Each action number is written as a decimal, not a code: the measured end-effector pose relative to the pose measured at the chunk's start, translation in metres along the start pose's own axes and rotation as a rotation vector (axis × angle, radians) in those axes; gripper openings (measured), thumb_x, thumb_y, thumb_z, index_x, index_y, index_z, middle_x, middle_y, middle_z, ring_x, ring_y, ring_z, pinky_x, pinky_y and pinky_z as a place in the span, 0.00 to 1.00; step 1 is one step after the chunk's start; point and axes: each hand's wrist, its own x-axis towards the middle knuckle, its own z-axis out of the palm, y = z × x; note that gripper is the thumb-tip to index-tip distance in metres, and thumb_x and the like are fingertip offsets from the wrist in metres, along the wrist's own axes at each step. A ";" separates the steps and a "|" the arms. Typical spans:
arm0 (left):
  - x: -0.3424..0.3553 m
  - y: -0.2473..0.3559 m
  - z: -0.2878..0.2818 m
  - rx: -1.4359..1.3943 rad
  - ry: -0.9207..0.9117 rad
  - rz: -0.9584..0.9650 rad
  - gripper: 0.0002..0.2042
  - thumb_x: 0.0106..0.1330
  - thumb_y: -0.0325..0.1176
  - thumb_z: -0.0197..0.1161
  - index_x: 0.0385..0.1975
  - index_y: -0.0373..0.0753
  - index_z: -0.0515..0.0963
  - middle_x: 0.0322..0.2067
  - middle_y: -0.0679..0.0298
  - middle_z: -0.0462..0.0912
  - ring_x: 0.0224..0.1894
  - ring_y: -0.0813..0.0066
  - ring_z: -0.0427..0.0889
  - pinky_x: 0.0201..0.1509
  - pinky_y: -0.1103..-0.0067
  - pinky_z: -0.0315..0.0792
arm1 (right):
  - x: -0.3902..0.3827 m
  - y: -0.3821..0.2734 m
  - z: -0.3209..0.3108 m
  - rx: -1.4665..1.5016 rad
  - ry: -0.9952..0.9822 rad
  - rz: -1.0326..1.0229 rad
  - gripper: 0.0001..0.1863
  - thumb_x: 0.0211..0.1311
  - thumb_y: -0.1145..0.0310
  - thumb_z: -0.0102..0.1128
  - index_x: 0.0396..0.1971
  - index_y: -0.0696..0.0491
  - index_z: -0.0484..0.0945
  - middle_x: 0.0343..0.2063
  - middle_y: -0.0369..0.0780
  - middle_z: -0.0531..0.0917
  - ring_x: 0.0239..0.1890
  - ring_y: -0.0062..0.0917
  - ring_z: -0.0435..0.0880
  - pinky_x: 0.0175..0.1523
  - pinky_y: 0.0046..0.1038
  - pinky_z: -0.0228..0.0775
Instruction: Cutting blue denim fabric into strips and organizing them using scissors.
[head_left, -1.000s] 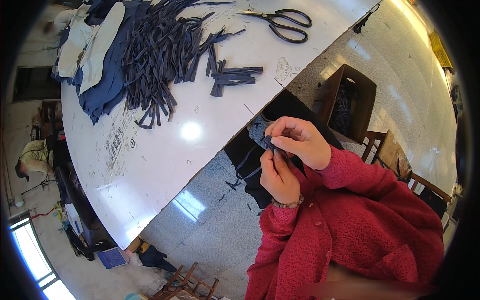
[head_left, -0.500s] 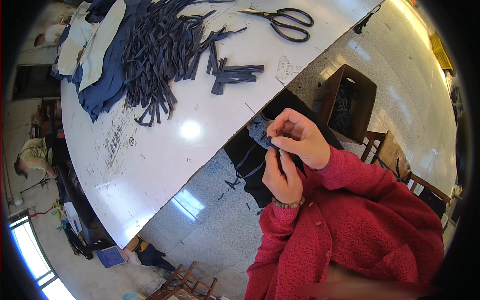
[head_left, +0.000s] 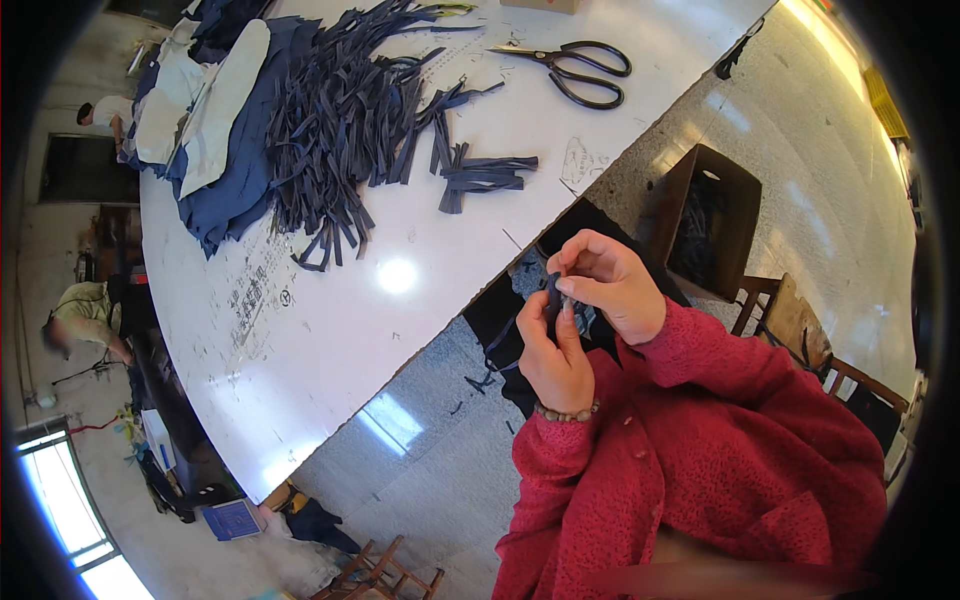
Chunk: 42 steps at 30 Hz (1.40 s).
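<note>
Just off the near edge of the white table (head_left: 400, 330), both hands come together around a dark blue fabric strip (head_left: 553, 290). My left hand (head_left: 562, 362), a beaded bracelet at its wrist, pinches it from below. Thumb and fingertips of my right hand (head_left: 612, 288) are closed on its upper end. Much of the strip hides behind the fingers. A large heap of similar dark strips (head_left: 345, 125) covers the far part of the table. Closer to me lies a small bundle of strips (head_left: 485, 175). Black-handled scissors (head_left: 590, 75) rest open beyond it.
Dark blue cloth (head_left: 235, 190) with pale cut pieces (head_left: 225, 105) is stacked at the far left. On the floor to the right stands a brown box (head_left: 735, 240) holding dark scraps. A wooden chair (head_left: 800, 320) is beside it. Two people (head_left: 85, 310) appear at far left.
My hands stay together; the strip between them now shows longer above the left fingers. The view has shifted slightly, so the table and its contents appear lower and further right.
</note>
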 end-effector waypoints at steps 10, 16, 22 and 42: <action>0.021 -0.012 -0.010 0.259 -0.144 0.058 0.09 0.71 0.30 0.48 0.42 0.35 0.75 0.31 0.54 0.82 0.30 0.60 0.83 0.32 0.73 0.74 | 0.015 -0.004 0.007 0.003 -0.019 -0.063 0.09 0.58 0.81 0.57 0.37 0.55 0.71 0.36 0.35 0.76 0.39 0.16 0.76 0.49 0.21 0.70; 0.030 -0.015 -0.018 0.342 -0.070 0.106 0.08 0.68 0.27 0.54 0.44 0.35 0.75 0.33 0.52 0.81 0.34 0.51 0.82 0.34 0.68 0.74 | 0.034 0.003 0.023 -0.147 -0.021 -0.135 0.09 0.57 0.82 0.56 0.36 0.54 0.70 0.39 0.35 0.75 0.45 0.17 0.74 0.54 0.22 0.66; 0.055 -0.034 -0.036 0.337 0.092 0.148 0.06 0.70 0.29 0.52 0.39 0.34 0.75 0.25 0.55 0.79 0.24 0.60 0.79 0.28 0.72 0.71 | 0.059 0.011 0.038 -0.254 -0.025 -0.108 0.09 0.58 0.81 0.57 0.36 0.55 0.71 0.39 0.35 0.75 0.43 0.17 0.75 0.50 0.21 0.68; 0.089 -0.048 -0.085 -0.232 -0.079 -0.326 0.08 0.74 0.31 0.46 0.39 0.35 0.70 0.27 0.69 0.74 0.27 0.87 0.67 0.30 0.89 0.62 | 0.287 -0.063 0.056 -1.712 -0.106 -0.733 0.11 0.60 0.62 0.58 0.37 0.52 0.74 0.32 0.40 0.80 0.39 0.33 0.79 0.44 0.34 0.71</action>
